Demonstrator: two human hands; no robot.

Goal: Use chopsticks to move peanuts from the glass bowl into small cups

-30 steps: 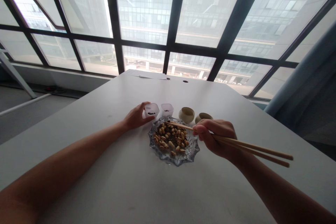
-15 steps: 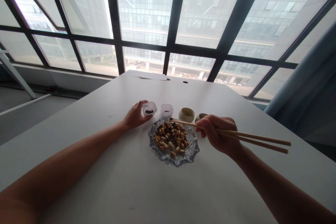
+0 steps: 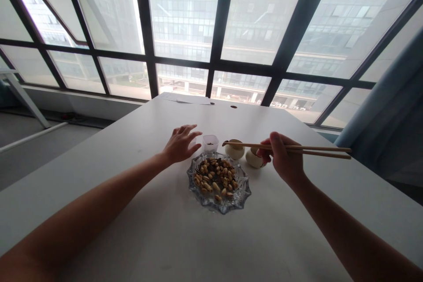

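Note:
My right hand (image 3: 284, 157) is closed around a pair of wooden chopsticks (image 3: 320, 149), whose tips point left. A small dark piece (image 3: 225, 143), perhaps a seed, is at the tips, in front of the cream-coloured cup (image 3: 234, 153). My left hand (image 3: 180, 145) is open with fingers spread, over a translucent plastic cup (image 3: 193, 143) that it mostly hides. Whether the fingers touch that cup I cannot tell. Between my hands stands a scalloped glass bowl (image 3: 243, 194) holding pistachios (image 3: 206, 185) and dark seeds.
A second translucent cup (image 3: 210, 142) with a few dark bits stands behind the glass bowl. Another cream cup (image 3: 254, 158) is beside my right fingers. White paper (image 3: 188, 98) lies at the far edge of the white table (image 3: 158, 238), before large windows.
My left hand has let go of the plastic cup's sides and spread its fingers. The chopsticks have risen from the bowl and shifted right, with the dark piece at their tips.

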